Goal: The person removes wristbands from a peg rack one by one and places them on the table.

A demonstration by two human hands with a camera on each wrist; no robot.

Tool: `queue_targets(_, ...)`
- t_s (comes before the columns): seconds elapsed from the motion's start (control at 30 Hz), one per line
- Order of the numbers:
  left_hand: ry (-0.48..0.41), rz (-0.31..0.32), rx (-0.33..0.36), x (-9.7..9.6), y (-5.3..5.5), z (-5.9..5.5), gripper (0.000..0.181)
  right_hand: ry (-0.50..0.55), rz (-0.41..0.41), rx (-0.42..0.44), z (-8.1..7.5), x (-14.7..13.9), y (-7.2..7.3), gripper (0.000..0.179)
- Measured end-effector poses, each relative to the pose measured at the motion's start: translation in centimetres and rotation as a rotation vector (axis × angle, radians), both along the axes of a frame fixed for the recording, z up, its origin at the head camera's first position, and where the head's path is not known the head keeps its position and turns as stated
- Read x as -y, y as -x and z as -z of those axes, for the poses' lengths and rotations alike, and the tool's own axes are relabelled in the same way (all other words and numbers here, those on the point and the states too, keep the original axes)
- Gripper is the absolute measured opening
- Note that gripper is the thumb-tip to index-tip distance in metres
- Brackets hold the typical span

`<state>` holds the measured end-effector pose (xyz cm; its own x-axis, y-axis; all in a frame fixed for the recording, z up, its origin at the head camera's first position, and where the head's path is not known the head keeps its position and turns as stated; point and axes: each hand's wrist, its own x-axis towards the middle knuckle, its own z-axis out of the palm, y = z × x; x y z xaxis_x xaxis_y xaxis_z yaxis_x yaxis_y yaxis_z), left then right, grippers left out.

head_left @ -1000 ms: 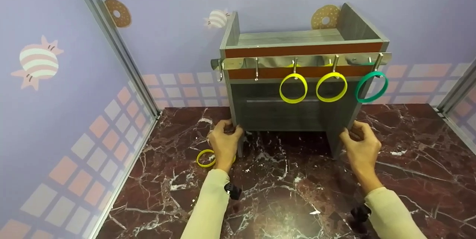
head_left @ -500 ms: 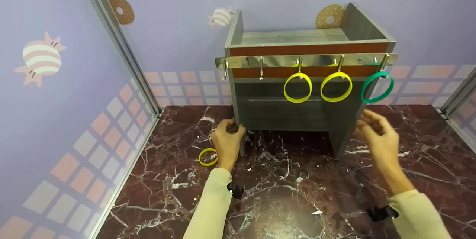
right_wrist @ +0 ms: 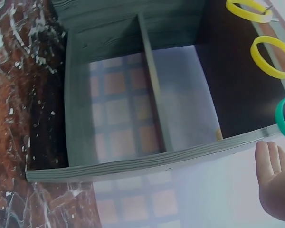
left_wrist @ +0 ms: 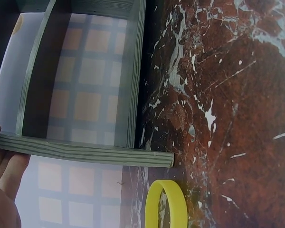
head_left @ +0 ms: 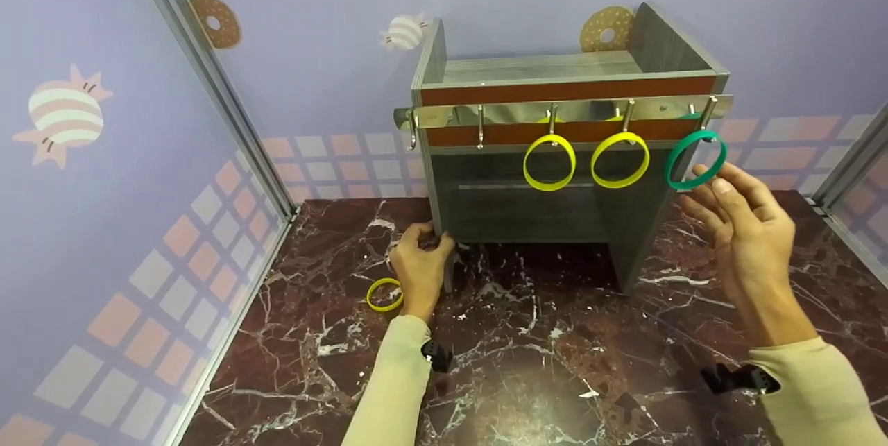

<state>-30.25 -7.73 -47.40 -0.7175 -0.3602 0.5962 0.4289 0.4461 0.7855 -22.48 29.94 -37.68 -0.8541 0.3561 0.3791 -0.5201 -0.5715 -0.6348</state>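
A grey wooden shelf unit point(head_left: 631, 245) stands on the marbled table. My left hand point(head_left: 420, 269) pinches the lower front edge of its left side panel point(left_wrist: 85, 153) between thumb and fingers. Raised beside the right side, my right hand point(head_left: 756, 245) has loosely extended fingers, with the thumb tip right at the lower rim of a green ring point(head_left: 669, 167). That ring hangs from the rightmost hook; in the right wrist view the fingers point(right_wrist: 264, 159) are near the panel edge, below the ring. Two yellow rings, one point(head_left: 549, 188) and another point(head_left: 619, 185), hang from neighbouring hooks.
A metal hook rail point(head_left: 513, 113) crosses the unit's front, its two left hooks bare. Another yellow ring point(left_wrist: 178, 209) rests on the table point(head_left: 513, 376) just left of my left wrist. Patterned walls point(head_left: 326, 85) stand behind and to the left.
My right hand has let go of the lower right side panel and risen to the right, up to the green ring. The left hand stays on the left panel.
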Motion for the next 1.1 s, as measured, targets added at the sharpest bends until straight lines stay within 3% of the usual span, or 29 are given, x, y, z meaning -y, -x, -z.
queue_targets(0.43,0.023,0.0,0.008,0.0,0.1,0.0,0.014,0.022,0.051,0.032,-0.7,0.4,-0.2,0.03)
queue_targets(0.7,0.009,-0.006,-0.011,0.1,0.0,0.1,0.014,0.128,-0.003,0.034,-1.7,0.5,-0.3,0.026)
queue_targets(1.1,0.012,-0.008,-0.008,0.1,0.2,0.2,0.014,0.172,-0.013,-0.012,-3.0,0.3,-1.0,0.024)
